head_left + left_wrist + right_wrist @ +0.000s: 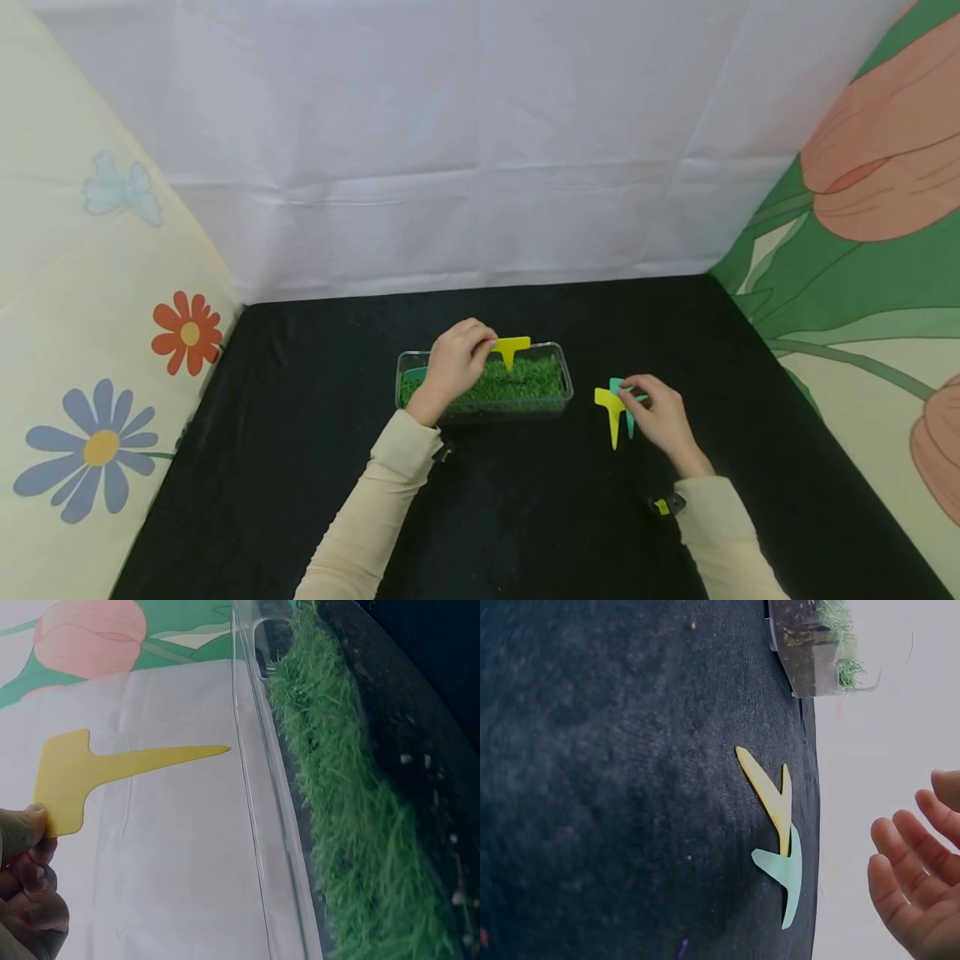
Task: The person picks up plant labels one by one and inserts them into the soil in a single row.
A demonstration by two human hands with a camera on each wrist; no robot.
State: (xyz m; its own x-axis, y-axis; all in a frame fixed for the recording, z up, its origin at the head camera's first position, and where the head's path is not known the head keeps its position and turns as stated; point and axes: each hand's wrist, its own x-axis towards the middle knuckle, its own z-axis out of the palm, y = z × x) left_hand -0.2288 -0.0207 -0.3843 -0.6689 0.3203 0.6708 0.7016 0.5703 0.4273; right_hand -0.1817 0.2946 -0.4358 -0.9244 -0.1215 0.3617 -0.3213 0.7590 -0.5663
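Note:
My left hand (454, 367) pinches one end of the head of a yellow T-shaped plant label (513, 343) between thumb and fingers. In the left wrist view the label's pointed stem (157, 760) is apart from the clear plastic tray (262, 825). Dark soil and bright green grass (528, 385) fill that tray. On the black cloth lie another yellow label (769, 791) and a teal label (795, 862), overlapping. My right hand (663, 417) hovers by them, fingers loosely bent, with nothing visible between them in the right wrist view.
A teal piece (414, 375) stands in the tray's left end, partly hidden by my left hand. Black cloth (525, 508) covers the table. A white sheet (480, 167) hangs behind, with flower-printed cloths on both sides.

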